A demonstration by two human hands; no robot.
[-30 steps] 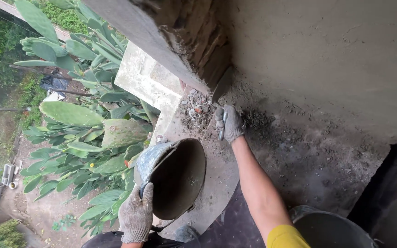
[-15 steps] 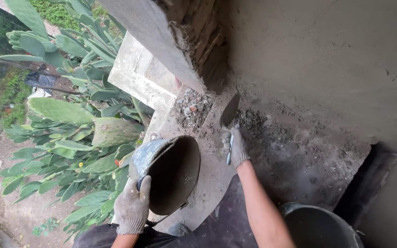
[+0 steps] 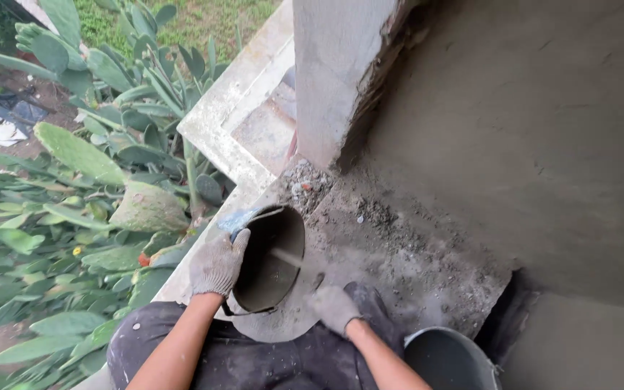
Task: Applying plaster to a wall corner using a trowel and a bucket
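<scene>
My left hand (image 3: pixel 218 263), in a grey knit glove, grips the left rim of a dark round bucket (image 3: pixel 269 285) tilted on its side on the concrete ledge (image 3: pixel 399 267). My right hand (image 3: pixel 334 307), also gloved, is closed just right of the bucket's mouth. It holds a trowel (image 3: pixel 287 256) whose blade reaches into the bucket, and most of the tool is hidden. Loose grey mortar and rubble (image 3: pixel 305 184) lie on the ledge beyond the bucket, at the foot of a concrete column (image 3: pixel 334 79).
A freshly plastered grey wall (image 3: pixel 543 137) fills the right side. A second dark bucket (image 3: pixel 445 357) stands at the bottom right beside a dark gap. The ledge ends at the left, with large cactus plants (image 3: pixel 74 152) and ground far below.
My right hand has come back from the rubble by the column to the bucket's mouth with the trowel. The view has shifted, and my left hand still holds the rim.
</scene>
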